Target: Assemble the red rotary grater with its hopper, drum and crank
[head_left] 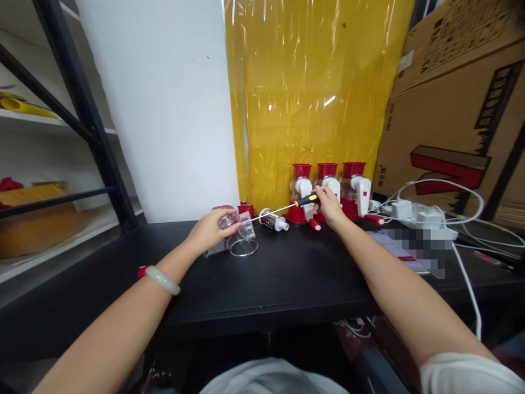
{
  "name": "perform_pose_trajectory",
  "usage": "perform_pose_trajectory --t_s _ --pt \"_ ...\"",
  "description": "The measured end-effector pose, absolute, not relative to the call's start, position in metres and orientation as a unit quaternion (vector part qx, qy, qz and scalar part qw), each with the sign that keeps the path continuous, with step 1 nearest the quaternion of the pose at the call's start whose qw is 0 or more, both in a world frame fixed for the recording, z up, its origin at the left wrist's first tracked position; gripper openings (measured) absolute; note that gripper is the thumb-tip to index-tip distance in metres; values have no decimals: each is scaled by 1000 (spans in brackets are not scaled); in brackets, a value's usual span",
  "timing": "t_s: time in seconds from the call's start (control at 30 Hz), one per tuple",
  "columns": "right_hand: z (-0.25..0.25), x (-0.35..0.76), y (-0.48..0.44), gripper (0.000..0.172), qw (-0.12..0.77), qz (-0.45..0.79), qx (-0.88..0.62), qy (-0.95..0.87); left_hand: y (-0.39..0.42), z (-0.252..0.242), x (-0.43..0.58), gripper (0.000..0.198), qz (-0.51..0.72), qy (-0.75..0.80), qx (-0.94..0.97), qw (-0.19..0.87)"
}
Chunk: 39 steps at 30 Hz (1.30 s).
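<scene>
Your forearms stretched over the black desk (pixel 287 279), a pale bangle (pixel 164 280) on the left wrist. Your left hand (pixel 209 231) was closed round a clear plastic housing (pixel 245 239) lying on the desk at 11 o'clock. Your right hand (pixel 328 207) gripped the yellow-and-black handle of a screwdriver (pixel 304 201), its shaft pointing toward 9 o'clock at the housing. Between your hands lay a metal grater drum (pixel 273 220). Three red graters (pixel 327 186) stood just behind the right hand at 12 o'clock; a white power strip (pixel 414 214) sat at 2 o'clock.
</scene>
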State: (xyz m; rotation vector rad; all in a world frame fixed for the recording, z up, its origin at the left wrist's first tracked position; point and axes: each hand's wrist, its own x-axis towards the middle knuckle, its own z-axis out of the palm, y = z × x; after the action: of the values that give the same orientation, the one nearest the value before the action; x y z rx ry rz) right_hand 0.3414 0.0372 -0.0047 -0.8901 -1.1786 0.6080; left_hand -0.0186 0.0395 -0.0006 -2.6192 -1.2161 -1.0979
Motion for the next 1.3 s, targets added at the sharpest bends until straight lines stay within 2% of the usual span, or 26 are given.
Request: perform_pose_trajectory --t_s 0.23,0.5,0.7,1.0,1.3 --pt "-3 343 37 28 696 321 -382 -516 39 0 -19 47 -352 -399 -846 29" --pt "-5 344 37 36 694 274 -388 -541 37 1 -17 48 -349 -401 -846 31" --pt "-3 344 36 27 688 334 -382 -519 36 1 -17 49 -351 -402 -845 28" --pt "-5 346 39 31 678 286 -422 -530 38 0 -18 48 -353 -394 -848 27" --pt "-5 346 40 18 683 329 -411 -506 37 0 -17 47 -357 -393 -847 25"
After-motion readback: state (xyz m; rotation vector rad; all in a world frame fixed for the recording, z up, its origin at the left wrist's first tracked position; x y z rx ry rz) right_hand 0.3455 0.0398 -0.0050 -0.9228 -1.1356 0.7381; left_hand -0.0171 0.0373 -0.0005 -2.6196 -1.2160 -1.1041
